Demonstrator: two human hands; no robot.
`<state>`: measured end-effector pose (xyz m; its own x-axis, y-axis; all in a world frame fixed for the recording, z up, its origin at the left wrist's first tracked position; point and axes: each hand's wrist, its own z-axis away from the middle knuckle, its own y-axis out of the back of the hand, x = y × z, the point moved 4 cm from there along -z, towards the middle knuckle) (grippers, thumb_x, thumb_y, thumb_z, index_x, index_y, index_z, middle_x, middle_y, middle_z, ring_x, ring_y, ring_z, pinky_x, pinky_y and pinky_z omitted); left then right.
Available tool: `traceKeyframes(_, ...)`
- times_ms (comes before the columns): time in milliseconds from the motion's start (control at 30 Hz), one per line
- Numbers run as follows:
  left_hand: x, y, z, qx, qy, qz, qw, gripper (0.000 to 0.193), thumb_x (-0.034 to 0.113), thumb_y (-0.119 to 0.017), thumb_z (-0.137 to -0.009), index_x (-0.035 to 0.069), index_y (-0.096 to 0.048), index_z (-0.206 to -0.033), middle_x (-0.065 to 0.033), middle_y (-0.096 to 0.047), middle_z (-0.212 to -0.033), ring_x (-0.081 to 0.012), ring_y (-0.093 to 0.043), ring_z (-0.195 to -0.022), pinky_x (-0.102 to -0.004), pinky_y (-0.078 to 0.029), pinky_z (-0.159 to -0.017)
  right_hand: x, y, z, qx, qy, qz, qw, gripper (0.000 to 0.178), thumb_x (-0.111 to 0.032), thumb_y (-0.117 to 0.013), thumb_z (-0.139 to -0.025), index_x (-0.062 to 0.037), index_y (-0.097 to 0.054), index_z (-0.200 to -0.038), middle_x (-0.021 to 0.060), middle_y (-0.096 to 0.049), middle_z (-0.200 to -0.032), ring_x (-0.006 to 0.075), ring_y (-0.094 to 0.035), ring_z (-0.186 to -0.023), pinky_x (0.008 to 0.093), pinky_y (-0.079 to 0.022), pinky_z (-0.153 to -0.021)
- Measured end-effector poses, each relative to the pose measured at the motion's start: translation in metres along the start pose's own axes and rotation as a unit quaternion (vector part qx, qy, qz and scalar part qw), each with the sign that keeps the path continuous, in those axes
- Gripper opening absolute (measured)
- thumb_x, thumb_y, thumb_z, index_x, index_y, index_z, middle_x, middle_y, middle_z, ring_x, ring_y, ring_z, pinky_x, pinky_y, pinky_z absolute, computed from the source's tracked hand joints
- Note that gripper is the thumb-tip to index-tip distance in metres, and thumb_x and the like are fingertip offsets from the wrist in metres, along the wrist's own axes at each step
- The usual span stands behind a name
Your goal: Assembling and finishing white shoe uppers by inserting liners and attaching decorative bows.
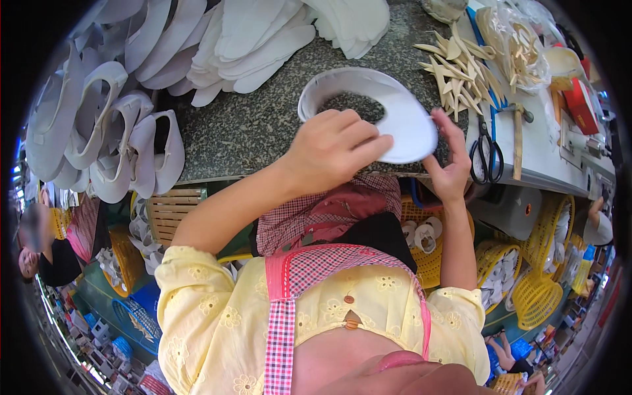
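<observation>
A white shoe upper with an open oval middle is held over the front edge of the dark speckled stone worktop. My left hand is closed on its near side, fingers curled over the rim. At the rounded toe end, the thumb and fingers of my right hand grip the outer edge. Part of the upper's near side is hidden behind my left hand. To the right lie black-handled scissors and a hammer with a wooden handle.
White shoe uppers are crowded at the left, beside stacks of flat white sole-shaped pieces. Pale pointed slips lie in a heap at the back right, near a plastic bag. Yellow baskets with white pieces stand below the bench.
</observation>
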<state>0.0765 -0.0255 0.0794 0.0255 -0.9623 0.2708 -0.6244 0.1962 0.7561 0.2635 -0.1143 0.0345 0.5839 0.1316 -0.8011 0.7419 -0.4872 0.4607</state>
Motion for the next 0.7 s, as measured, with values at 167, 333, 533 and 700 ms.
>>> traceKeyframes(167,-0.017,0.029,-0.004,0.023,0.408,0.522,0.749,0.022,0.007,-0.063,-0.075,-0.005,-0.058,-0.093,-0.0084,-0.061,-0.088,-0.0140,-0.058,-0.079,-0.0276,-0.049,-0.066,-0.023,-0.015,-0.011,-0.150,-0.038,-0.353,0.923,0.054,-0.030,-0.074,-0.065,0.0044,-0.056,-0.102,0.0136,-0.057,-0.106,0.0213,-0.052,-0.100,0.0333,-0.038,-0.088)
traceKeyframes(333,-0.035,-0.002,0.018,0.154,0.410,0.727,0.529,0.026,0.005,-0.057,-0.079,-0.003,-0.053,-0.103,-0.0094,-0.060,-0.097,-0.0148,-0.059,-0.084,-0.0278,-0.048,-0.076,-0.031,-0.029,-0.016,-0.241,-0.115,-0.535,0.801,0.036,-0.021,-0.066,-0.075,0.0067,-0.056,-0.096,0.0150,-0.062,-0.081,0.0155,-0.059,-0.063,0.0245,-0.047,-0.056)
traceKeyframes(533,-0.050,0.004,0.017,0.158,0.368,0.577,0.712,0.068,0.006,-0.067,-0.070,0.002,-0.032,-0.129,-0.0123,-0.048,-0.120,-0.0193,-0.051,-0.101,-0.0340,-0.040,-0.089,-0.034,-0.029,-0.030,-0.146,-0.226,-0.553,0.788,0.023,-0.014,-0.060,-0.078,0.0062,-0.057,-0.089,0.0113,-0.060,-0.071,0.0110,-0.054,-0.054,0.0236,-0.043,-0.047)
traceKeyframes(700,-0.018,0.064,-0.053,0.028,-0.037,-0.027,0.999,0.074,0.010,-0.068,-0.063,0.010,-0.034,-0.129,-0.0104,-0.054,-0.111,-0.0238,-0.053,-0.097,-0.0393,-0.037,-0.090,-0.103,-0.029,-0.075,-0.190,0.182,0.108,0.959,0.015,-0.011,-0.064,-0.067,-0.0040,-0.056,-0.077,0.0090,-0.056,-0.066,0.0243,-0.055,-0.058,0.0302,-0.044,-0.053)
